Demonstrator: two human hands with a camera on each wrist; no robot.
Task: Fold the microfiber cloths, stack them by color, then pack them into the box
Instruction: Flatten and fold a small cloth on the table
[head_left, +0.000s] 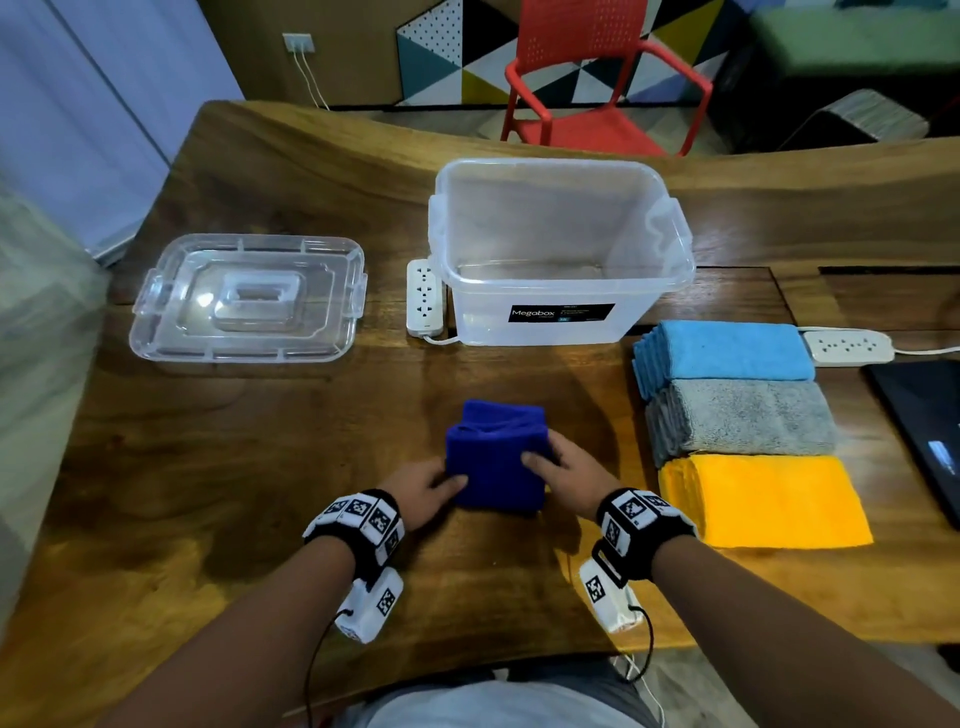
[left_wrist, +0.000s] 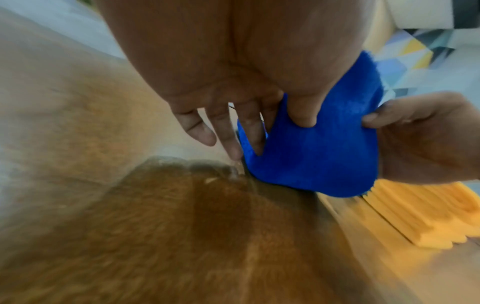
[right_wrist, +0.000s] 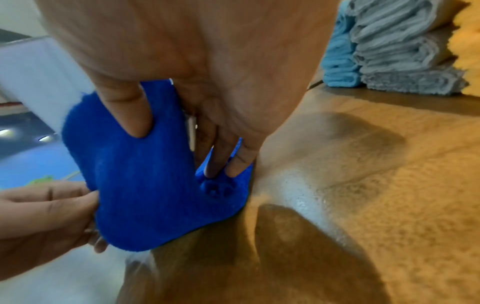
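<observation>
The dark blue cloth (head_left: 494, 457), folded into a thick wad, sits on the wooden tabletop (head_left: 260, 441) nearer the person than the clear box (head_left: 558, 249), with bare wood between the two and more bare wood to its left. The left hand (head_left: 423, 493) pinches its near-left edge, thumb on top; the left wrist view shows the thumb pressed into the pile and fingers (left_wrist: 249, 131) tucked under the fold. The right hand (head_left: 563, 470) grips the right edge likewise, and the right wrist view shows its fingers (right_wrist: 241, 162) curled beneath, which the head view hides. Right of the blue cloth lie three folded stacks in a row, edges touching: light blue (head_left: 727, 348) nearest the box, gray (head_left: 743, 418) in the middle, yellow (head_left: 763, 501) closest to the near tabletop edge. The gray stack seems to hold about five cloths, though blur makes the count unsure. The box stands lidless; its one lid (head_left: 247, 299) lies flat to the left, well apart. Two power strips show: one (head_left: 426, 296) touching the box's left wall, one (head_left: 849, 347) just right of the light blue stack.
</observation>
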